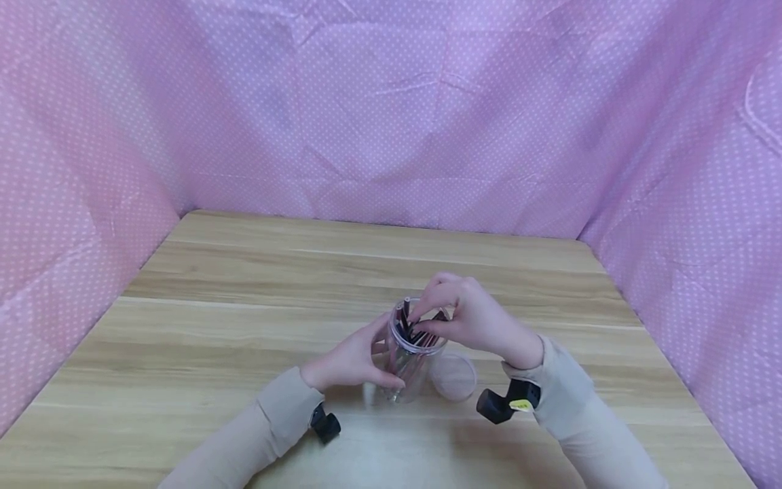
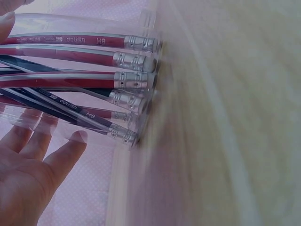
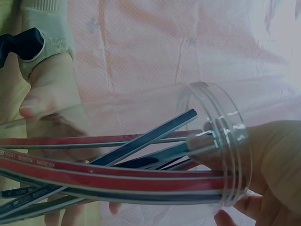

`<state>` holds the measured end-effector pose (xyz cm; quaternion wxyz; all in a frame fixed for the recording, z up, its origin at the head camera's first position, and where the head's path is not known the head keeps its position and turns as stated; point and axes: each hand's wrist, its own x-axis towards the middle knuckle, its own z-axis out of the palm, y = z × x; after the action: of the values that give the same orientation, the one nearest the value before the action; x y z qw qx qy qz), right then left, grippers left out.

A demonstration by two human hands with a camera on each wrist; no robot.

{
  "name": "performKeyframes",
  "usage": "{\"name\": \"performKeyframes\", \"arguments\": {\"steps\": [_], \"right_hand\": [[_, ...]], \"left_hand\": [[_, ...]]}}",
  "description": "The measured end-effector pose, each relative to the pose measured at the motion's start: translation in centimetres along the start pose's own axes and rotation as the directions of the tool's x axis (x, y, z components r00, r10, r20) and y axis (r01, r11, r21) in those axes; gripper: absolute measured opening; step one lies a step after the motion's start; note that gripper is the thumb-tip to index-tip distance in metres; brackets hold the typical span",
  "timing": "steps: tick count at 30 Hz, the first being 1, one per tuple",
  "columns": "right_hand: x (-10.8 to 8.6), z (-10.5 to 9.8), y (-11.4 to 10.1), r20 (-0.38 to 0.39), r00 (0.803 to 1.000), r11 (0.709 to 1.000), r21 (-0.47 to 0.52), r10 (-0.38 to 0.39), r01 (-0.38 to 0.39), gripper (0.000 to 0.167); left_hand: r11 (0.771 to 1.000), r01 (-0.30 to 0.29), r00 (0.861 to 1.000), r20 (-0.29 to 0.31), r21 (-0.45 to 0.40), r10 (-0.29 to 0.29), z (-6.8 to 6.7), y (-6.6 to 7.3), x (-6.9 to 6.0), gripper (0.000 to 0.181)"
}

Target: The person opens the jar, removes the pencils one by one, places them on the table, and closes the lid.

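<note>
A clear plastic jar (image 1: 408, 380) stands upright on the table, holding several red and dark pencils (image 1: 406, 311). The left hand (image 1: 349, 356) grips its side, thumb at the front and fingers on the far side. The right hand (image 1: 475, 320) reaches over the rim with thumb and index finger inside the mouth, at the pencils. In the right wrist view, a fingertip of the right hand (image 3: 277, 165) presses on a dark pencil (image 3: 174, 153) inside the jar; its thumb's contact is hard to see. Silver ferrules (image 2: 134, 79) sit at the jar's bottom in the left wrist view.
A round translucent lid (image 1: 453, 377) lies on the wooden table (image 1: 244, 272) just right of the jar. Pink dotted cloth (image 1: 379, 122) hangs behind the table and at both sides. Both wrists carry small black cameras.
</note>
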<state>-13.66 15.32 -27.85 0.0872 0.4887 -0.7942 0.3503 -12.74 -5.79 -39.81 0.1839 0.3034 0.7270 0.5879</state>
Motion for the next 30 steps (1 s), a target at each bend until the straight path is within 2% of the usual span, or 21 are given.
{"name": "performKeyframes", "arguments": {"steps": [4, 7, 10, 15, 20, 27, 30], "right_hand": [[-0.1, 0.1, 0.5, -0.036, 0.999, 0.998, 0.056, -0.007, 0.009, 0.022], [-0.3, 0.1, 0.9, -0.080, 0.996, 0.989, 0.146, 0.041, -0.029, 0.021], [-0.4, 0.3, 1.0, -0.132, 0.984, 0.959, 0.271, 0.121, -0.082, 0.019], [-0.4, 0.7, 1.2, -0.230, 0.950, 0.868, 0.491, 0.212, -0.075, 0.019], [-0.1, 0.9, 1.2, -0.298, 0.910, 0.792, 0.609, 0.289, -0.052, 0.031], [0.6, 1.0, 1.5, -0.339, 0.849, 0.758, 0.644, 0.404, -0.103, 0.034], [0.7, 1.1, 1.8, -0.341, 0.829, 0.739, 0.663, 0.443, -0.122, 0.035]], "left_hand": [[1.000, 0.001, 1.000, 0.001, 0.005, -0.001, 0.0, 0.0, 0.0, 0.103], [1.000, -0.011, 1.000, 0.006, 0.016, 0.011, -0.1, 0.0, 0.0, 0.106], [0.999, -0.038, 0.999, 0.008, 0.034, 0.037, -0.1, 0.0, 0.1, 0.107], [0.999, -0.026, 1.000, -0.003, 0.036, 0.027, 0.0, -0.1, 0.1, 0.108], [0.999, -0.006, 1.000, -0.013, 0.042, 0.007, 0.1, 0.0, 0.0, 0.107], [0.998, 0.028, 0.999, -0.024, 0.056, -0.026, 0.0, 0.2, -0.1, 0.105], [0.997, 0.044, 0.999, -0.026, 0.069, -0.042, 0.0, 0.1, -0.1, 0.105]]}}
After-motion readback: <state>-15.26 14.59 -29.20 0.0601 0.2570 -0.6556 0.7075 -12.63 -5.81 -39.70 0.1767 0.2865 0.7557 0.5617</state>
